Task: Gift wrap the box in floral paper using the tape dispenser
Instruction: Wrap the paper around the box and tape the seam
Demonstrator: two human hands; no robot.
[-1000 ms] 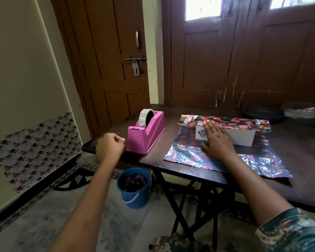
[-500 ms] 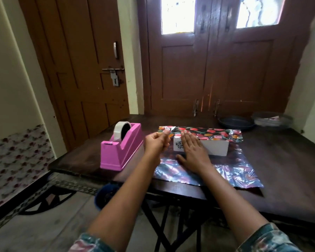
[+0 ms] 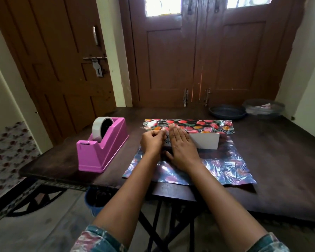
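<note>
A white box (image 3: 205, 141) lies on a sheet of floral paper (image 3: 225, 166), silver side up, whose far edge is folded over the box top with its flower print (image 3: 198, 124) showing. My right hand (image 3: 182, 148) lies flat on the box's left part and holds the fold down. Right beside it, my left hand (image 3: 152, 142) has its fingers curled at the box's left end and pinches something small and pale, seemingly a strip of tape. The pink tape dispenser (image 3: 102, 151) with its roll (image 3: 97, 130) stands to the left.
The dark wooden table (image 3: 280, 160) stands against brown doors. A dark dish (image 3: 226, 112) and a clear bowl (image 3: 264, 108) sit at the back right. A blue bucket (image 3: 93, 202) is on the floor under the table's front left edge.
My left hand came from in front of the dispenser rightward to the left end of the box, fingers still curled. My right hand stayed flat on the box. The view shifted right.
</note>
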